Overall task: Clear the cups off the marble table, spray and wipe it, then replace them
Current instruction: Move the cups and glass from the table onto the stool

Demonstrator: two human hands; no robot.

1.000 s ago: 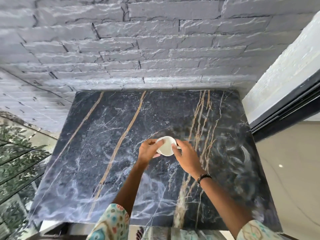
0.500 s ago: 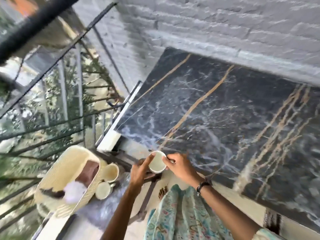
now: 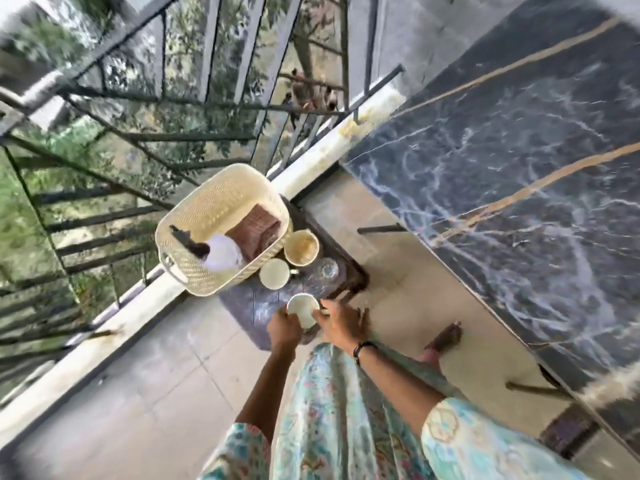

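A small white cup [image 3: 302,307] is held between my left hand [image 3: 283,328] and my right hand [image 3: 341,318], above the near end of a low dark stool [image 3: 249,306]. On the stool stand a larger cream cup [image 3: 301,247], a white cup [image 3: 274,274] and a clear glass [image 3: 325,270]. The black marble table [image 3: 519,168] with gold veins lies to the right, bare in the part I see.
A cream woven basket [image 3: 211,209] sits on the stool's far end, holding a white spray bottle [image 3: 221,252] and a brown cloth [image 3: 254,225]. A metal railing [image 3: 173,140] borders the left side. Pale tiled floor [image 3: 156,375] lies below.
Both hands carried the white cup off the middle of the marble table, leftward and down to the stool. The view swung left with them.
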